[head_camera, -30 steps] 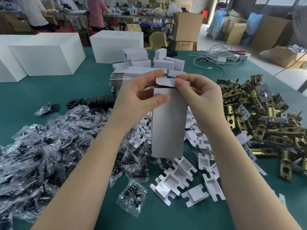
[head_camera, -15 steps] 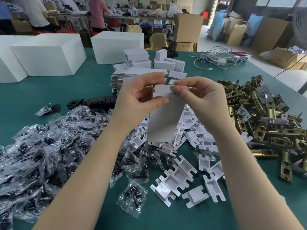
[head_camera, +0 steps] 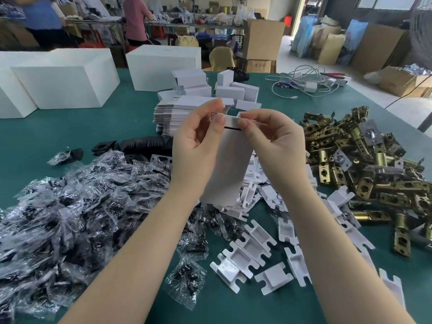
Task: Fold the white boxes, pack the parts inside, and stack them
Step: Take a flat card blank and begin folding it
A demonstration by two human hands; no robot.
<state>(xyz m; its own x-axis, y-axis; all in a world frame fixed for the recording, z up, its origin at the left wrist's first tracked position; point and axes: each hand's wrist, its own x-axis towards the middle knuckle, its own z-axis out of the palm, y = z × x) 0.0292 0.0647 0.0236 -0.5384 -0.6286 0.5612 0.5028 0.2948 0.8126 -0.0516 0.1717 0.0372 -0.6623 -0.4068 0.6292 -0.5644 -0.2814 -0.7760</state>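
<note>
- Left hand (head_camera: 196, 141): grip pinches the top left corner of a small white box (head_camera: 228, 164), thumb on the near face, fingers curled behind it.
- Right hand (head_camera: 273, 141): grip pinches the box's top flap (head_camera: 230, 120) from the right, thumb and forefinger meeting at its edge; the flap is bent toward the viewer, with a dark slot showing just below it.
- The box hangs upright between both grips, held above the desk (head_camera: 77, 134), its lower end free over a heap of white plastic inserts (head_camera: 252, 251).
- Below and to the left of the grips: a large pile of clear bags with black parts (head_camera: 70, 206); one bag lies apart near the inserts.
- To the right of the grips: a heap of brass latch parts (head_camera: 374, 169), touching the edge of the insert heap.
- Beyond the grips: a stack of flat box blanks (head_camera: 173, 113), and past it several folded small white boxes (head_camera: 231, 90) piled loosely.
- Left of the blanks: a row of black plates (head_camera: 145, 146) on the desk.
- Far beyond, to the left: large white cartons (head_camera: 67, 78) standing on the desk; to the right, a tangle of white cables (head_camera: 304, 83).
- Background: persons at other benches, details blurred.
</note>
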